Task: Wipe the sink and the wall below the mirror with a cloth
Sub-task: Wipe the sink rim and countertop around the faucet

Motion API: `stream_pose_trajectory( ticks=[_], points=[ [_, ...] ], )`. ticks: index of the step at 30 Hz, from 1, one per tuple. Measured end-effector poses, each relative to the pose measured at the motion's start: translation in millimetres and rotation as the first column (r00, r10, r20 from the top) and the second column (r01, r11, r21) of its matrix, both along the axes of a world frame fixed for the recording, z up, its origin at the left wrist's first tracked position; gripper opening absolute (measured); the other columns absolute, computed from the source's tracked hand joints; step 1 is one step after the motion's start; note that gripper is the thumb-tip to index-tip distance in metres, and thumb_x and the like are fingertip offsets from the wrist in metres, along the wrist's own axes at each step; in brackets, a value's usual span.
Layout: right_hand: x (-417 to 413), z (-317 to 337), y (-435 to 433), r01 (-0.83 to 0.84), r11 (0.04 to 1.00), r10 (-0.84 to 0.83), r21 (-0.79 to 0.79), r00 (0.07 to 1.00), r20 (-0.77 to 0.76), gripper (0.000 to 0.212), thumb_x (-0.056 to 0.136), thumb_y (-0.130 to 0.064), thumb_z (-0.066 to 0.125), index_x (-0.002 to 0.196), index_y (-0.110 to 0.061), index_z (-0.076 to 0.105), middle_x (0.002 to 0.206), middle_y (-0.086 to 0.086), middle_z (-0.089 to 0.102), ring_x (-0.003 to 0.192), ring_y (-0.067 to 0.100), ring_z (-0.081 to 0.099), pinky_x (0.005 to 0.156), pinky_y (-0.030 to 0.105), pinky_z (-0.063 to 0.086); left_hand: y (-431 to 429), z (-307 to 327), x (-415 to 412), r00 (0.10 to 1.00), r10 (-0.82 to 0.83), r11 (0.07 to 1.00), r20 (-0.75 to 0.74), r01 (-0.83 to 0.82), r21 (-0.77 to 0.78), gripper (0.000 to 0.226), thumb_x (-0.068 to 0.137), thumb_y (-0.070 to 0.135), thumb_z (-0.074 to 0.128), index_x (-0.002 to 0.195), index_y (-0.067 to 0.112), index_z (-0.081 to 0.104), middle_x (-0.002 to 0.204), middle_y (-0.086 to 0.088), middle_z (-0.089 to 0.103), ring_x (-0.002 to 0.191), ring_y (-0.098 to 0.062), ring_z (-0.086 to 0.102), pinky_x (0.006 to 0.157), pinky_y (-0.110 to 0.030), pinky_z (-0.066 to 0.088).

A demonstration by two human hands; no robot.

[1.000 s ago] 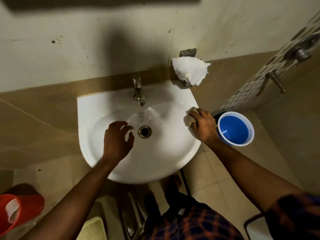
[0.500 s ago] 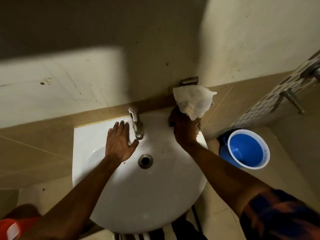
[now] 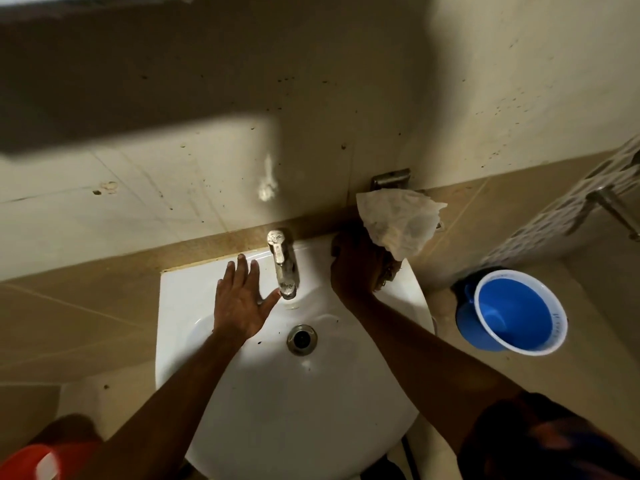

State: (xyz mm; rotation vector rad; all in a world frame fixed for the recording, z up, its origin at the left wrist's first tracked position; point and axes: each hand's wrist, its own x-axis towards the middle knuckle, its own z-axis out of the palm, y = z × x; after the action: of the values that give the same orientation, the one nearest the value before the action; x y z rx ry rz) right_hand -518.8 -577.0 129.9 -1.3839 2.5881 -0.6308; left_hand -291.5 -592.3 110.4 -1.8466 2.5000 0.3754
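Mostly hidden: cloth [image 3: 388, 273] gripped by right hand [image 3: 356, 268], sink [image 3: 277, 410] corner.

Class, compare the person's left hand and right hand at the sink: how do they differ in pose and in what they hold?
The left hand lies flat with straight fingers; the right hand is curled. The left hand holds nothing, left of the tap; the right hand grips a cloth, right of the tap. Both are at the back rim of the sink.
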Motion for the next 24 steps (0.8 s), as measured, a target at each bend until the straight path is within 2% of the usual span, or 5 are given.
stream_pose_trajectory(
  ticks=[4,11,15,19,24],
  points=[
    [8,-5,-8,-0.021,0.994,0.018,-0.109,1.0,-0.022,0.015,0.082,-0.007,0.066,0.079,-0.021,0.064,0.089,0.0,0.063,0.089,0.024,0.062,0.074,0.031,0.044,-5,-3,3,1.0,-0.006,1.0,-0.023,0.006,0.012,0.105,0.082,0.082,0.015,0.15,0.005,0.037,0.161,-0.022,0.024,0.149,-0.042,0.02,0.117,-0.056,0.027],
    [7,-3,-7,-0.307,0.938,0.306,-0.163,0.951,-0.037,0.019,0.078,-0.006,0.071,0.074,-0.024,0.068,0.086,-0.001,0.067,0.082,0.021,0.063,0.066,0.03,0.047,-9,-9,6,1.0,-0.017,1.0,0.017,0.017,0.015,0.111,0.082,0.086,0.002,0.15,0.006,0.038,0.16,-0.022,0.025,0.149,-0.041,0.022,0.119,-0.053,0.027],
    [31,-8,-15,-0.521,0.846,0.524,-0.118,0.852,0.001,0.034,0.076,-0.004,0.079,0.108,-0.014,0.074,0.11,0.008,0.071,0.105,0.033,0.064,0.089,0.041,0.055,-9,-8,6,0.999,-0.019,1.0,0.039,0.019,0.001,0.113,0.08,0.086,-0.002,0.151,0.006,0.036,0.161,-0.022,0.023,0.15,-0.04,0.02,0.122,-0.05,0.022],
    [7,-6,-10,-0.632,0.762,0.635,-0.138,0.772,-0.026,0.047,0.077,-0.009,0.075,0.123,-0.018,0.069,0.132,-0.001,0.065,0.12,0.027,0.057,0.099,0.036,0.046,-7,-2,4,0.998,-0.04,0.999,0.042,0.042,-0.026,0.112,0.083,0.084,0.001,0.145,0.0,0.044,0.154,-0.028,0.033,0.144,-0.045,0.03,0.12,-0.051,0.025],
    [-13,-21,-3,-0.524,0.841,0.514,-0.133,0.852,-0.102,0.022,0.086,-0.017,0.061,0.106,-0.025,0.069,0.114,-0.006,0.065,0.103,0.018,0.059,0.083,0.038,0.053,-9,-1,4,0.998,-0.033,0.999,0.053,0.034,-0.023,0.115,0.081,0.087,0.003,0.144,0.001,0.045,0.154,-0.027,0.036,0.144,-0.044,0.03,0.12,-0.05,0.024]
  ],
)
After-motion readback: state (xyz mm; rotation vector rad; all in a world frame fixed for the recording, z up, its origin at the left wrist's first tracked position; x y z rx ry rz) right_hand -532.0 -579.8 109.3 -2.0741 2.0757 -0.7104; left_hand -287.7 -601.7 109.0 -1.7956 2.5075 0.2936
